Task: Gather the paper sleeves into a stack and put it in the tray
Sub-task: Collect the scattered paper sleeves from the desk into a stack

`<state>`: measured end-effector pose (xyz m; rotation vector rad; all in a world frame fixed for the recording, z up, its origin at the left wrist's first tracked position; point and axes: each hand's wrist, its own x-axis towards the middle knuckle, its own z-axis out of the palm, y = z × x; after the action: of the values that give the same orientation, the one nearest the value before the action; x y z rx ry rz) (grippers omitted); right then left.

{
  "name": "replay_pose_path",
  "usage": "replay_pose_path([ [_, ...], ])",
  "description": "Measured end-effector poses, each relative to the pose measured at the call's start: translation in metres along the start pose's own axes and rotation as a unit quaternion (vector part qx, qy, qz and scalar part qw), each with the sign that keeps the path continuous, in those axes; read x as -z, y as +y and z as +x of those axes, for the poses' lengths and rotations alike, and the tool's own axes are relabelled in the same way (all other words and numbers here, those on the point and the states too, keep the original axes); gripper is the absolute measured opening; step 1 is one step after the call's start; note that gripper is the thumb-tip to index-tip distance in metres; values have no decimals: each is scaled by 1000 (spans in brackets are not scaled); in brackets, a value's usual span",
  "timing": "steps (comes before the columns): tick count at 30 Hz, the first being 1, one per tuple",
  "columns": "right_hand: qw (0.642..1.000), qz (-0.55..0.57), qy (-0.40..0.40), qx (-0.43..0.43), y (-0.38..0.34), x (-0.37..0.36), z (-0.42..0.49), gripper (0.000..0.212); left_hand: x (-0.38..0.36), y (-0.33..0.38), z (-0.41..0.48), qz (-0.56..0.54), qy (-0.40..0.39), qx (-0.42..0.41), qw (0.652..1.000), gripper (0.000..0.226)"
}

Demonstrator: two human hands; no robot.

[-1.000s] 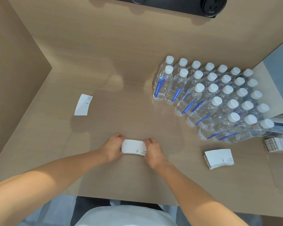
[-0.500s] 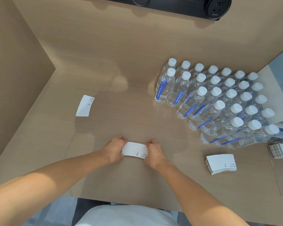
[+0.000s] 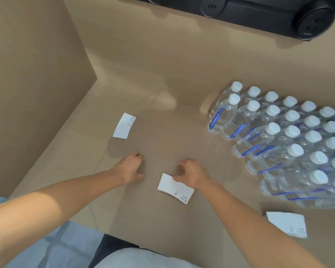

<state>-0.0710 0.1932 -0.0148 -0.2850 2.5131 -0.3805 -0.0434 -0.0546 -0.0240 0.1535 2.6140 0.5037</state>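
A small stack of white paper sleeves (image 3: 175, 188) sits low over the wooden table, and my right hand (image 3: 193, 173) pinches its upper right edge. My left hand (image 3: 131, 167) is off the stack, to its left, fingers loosely curled with nothing in them. One single white sleeve (image 3: 124, 126) lies flat on the table beyond my left hand. Another stack of sleeves (image 3: 287, 224) lies at the lower right. No tray is in view.
Several clear water bottles with white caps (image 3: 290, 138) stand in rows at the right. A wooden side wall (image 3: 37, 74) closes the left. A black socket strip (image 3: 259, 12) runs along the back.
My left hand has let go of the stack and moved left toward the single sleeve. The right hand keeps the stack, now turned at an angle. The view has swung left and the tray is gone.
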Motion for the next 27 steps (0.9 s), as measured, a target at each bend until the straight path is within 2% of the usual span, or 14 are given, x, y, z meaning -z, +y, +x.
replay_pose_path([
  [3, 999, 5, 1, 38, -31, 10, 31, 27, 15, -21, -3, -8, 34, 33, 999, 31],
  [8, 995, -8, -5, 102, -88, 23, 83, 17, 40, -47, 1, -5, 62, 112, 992, 33],
  [12, 992, -23, -6, 126, -123, 29, 116, 26, 52, -61, 9, -35, 82, 150, 985, 51],
  [19, 986, -59, -8, 154, -154, 35, 161, 33, 56, -80, 26, -69, 85, 167, 980, 51],
  [22, 984, -79, 1, 158, -162, 38, 179, 32, 56, -83, 39, -71, 93, 175, 978, 61],
  [25, 985, -90, 19, 145, -168, 39, 197, 47, 53, -87, 52, -56, 105, 179, 977, 68],
  [27, 980, -110, 15, 168, -169, 39, 208, 64, 51, -91, 59, -35, 109, 180, 977, 70],
])
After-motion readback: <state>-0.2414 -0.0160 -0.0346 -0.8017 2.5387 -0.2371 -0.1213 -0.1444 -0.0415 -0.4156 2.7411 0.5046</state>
